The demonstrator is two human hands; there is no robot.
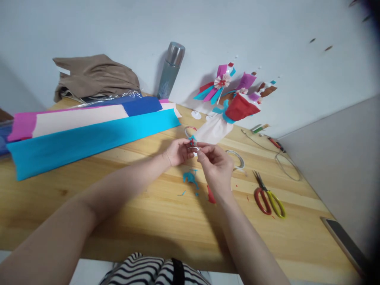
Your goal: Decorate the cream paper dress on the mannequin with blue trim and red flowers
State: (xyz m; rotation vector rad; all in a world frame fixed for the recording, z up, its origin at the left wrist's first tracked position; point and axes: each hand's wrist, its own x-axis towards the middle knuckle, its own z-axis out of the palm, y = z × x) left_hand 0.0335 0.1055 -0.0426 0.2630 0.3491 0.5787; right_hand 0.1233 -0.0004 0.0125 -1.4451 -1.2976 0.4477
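Observation:
My left hand (179,151) is closed, its fingertips gripping a small red and blue paper piece (192,140) above the table. Close beside it, my right hand (219,164) pinches thumb and forefinger together near that piece; what lies between them is too small to make out. Blue paper scraps (190,179) and a red paper scrap (211,195) lie below the hands. Just behind stands a doll-like paper figure with a white skirt (215,128) and red top (241,107). A roll of tape (237,159) rests to the right of my right hand.
Scissors (268,200) with red and yellow handles lie right. Long blue crepe paper (95,138) spans the left side. Behind are a thermos (171,71), brown cloth (95,77) and paper-decorated figures (222,81). A cable (285,170) and dark flat device (344,241) lie right.

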